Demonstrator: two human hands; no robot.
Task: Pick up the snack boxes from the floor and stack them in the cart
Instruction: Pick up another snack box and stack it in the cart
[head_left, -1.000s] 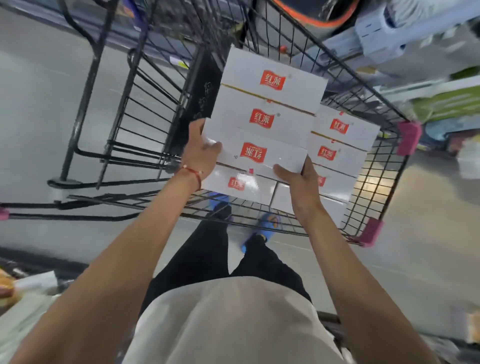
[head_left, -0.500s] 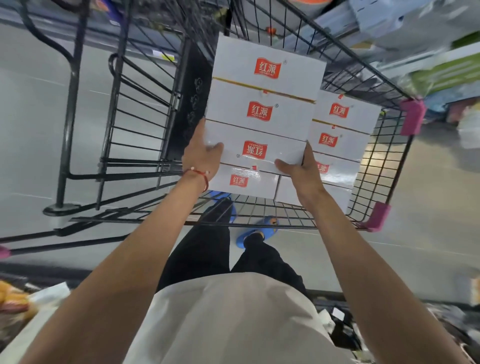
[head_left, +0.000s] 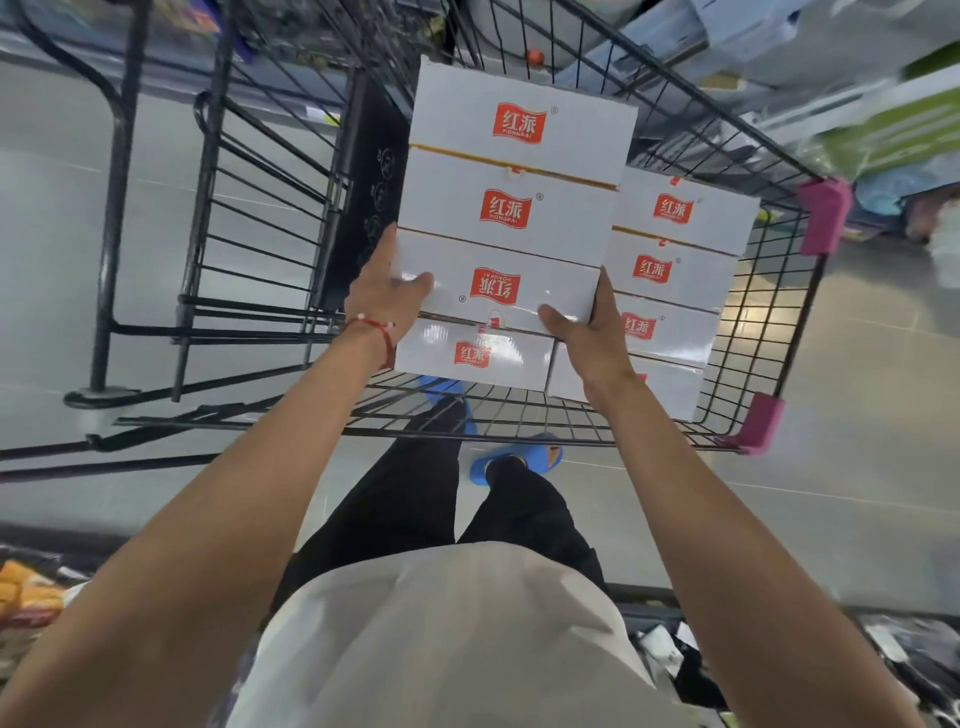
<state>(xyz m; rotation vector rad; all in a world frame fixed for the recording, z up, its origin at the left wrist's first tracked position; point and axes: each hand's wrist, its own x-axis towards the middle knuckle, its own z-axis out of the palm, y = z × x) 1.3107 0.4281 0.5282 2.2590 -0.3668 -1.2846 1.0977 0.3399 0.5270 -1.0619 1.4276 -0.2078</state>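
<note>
Presently we find the left hand (head_left: 387, 296) and right hand (head_left: 589, 332) gripping opposite ends of one snack box (head_left: 493, 288), thumbs over its top; the box lies on the left stack (head_left: 514, 156) inside the cart (head_left: 753, 364), beside the right stack (head_left: 670, 270); against a second ago it has scarcely shifted, only drawn level with its neighbour; we judge placement nearly done, release pending; that it bears fully on the box beneath (head_left: 472, 356) seems likely, not certain.
</note>
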